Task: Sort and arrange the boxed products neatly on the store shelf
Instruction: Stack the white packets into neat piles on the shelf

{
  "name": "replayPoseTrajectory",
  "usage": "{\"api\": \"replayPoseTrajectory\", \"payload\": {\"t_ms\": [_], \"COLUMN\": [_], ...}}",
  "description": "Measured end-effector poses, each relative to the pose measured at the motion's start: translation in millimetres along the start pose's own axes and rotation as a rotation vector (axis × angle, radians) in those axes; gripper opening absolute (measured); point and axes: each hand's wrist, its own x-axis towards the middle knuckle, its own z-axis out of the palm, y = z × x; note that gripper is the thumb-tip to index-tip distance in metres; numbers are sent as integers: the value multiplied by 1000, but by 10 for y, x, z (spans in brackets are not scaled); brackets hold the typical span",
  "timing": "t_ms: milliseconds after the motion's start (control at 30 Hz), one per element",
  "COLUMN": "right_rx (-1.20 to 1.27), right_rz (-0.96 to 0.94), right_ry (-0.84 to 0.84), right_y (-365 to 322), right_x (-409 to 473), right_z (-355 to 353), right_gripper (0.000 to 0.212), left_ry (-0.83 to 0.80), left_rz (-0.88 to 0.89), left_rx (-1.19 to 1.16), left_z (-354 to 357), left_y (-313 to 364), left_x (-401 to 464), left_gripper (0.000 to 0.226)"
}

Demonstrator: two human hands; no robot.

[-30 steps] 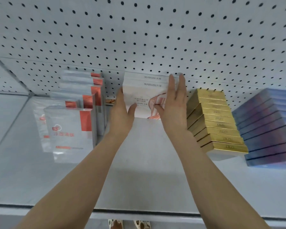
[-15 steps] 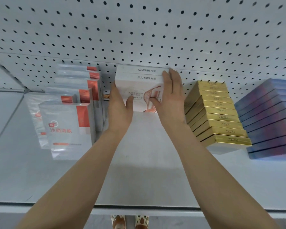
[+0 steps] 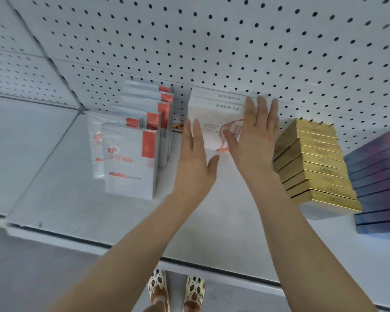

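Two white Marubi boxes [image 3: 216,118] stand upright against the pegboard at the back of the white shelf [image 3: 113,219]. My left hand [image 3: 195,158] is flat with straight fingers just in front of their left edge. My right hand [image 3: 254,136] lies with straight fingers over the right half of the front box; whether it touches is unclear. Neither hand grips anything. A row of grey-and-red boxes [image 3: 131,158] stands to the left. A row of gold boxes [image 3: 313,163] stands to the right.
Purple-blue boxes [image 3: 378,176] stand in a row at the far right. The pegboard wall [image 3: 212,41] rises behind everything. A small orange item [image 3: 178,126] lies behind the left row. The shelf's front edge [image 3: 189,262] runs below my forearms, with my shoes [image 3: 176,289] beneath.
Both hands have let go of the white boxes and drawn back a little, fingers now straight. The boxes stay against the pegboard. The view has shifted.
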Motion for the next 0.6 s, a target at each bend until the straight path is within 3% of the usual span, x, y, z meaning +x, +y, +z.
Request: {"api": "replayPoseTrajectory", "payload": {"t_ms": [67,133,200,267,333,433,500,600], "right_rx": [125,307,463,547,595,761,854,911], "right_rz": [-52,-86,-54,27,110,248,305,343], "right_ry": [94,147,38,-171,-341,-446,-458,-439], "right_y": [-164,-423,-749,-1057,-1273,-1462,-1543,-1653], "right_x": [-109,-274,-478,-627,-681,-635,-601,-517], "right_z": [-111,-152,-111,18,209,434,538,638], "right_gripper": [64,59,65,86,108,114,105,103], "left_ry": [54,163,267,287,180,-73,-184,-209], "left_rz": [209,296,201,-33,-282,-488,-460,-349], "left_rx": [84,127,160,141,58,-136,-181,-249], "left_z": [-218,-506,-837,-1158,-1417,-1589,-1599,-1575], "left_y": [-57,-278,-613,-968,-1272,-1600,-1754,-1905], "left_x": [-233,-357,-425,-418,-307,-40,87,214], "left_gripper": [78,74,85,107,126,133,121,98]}}
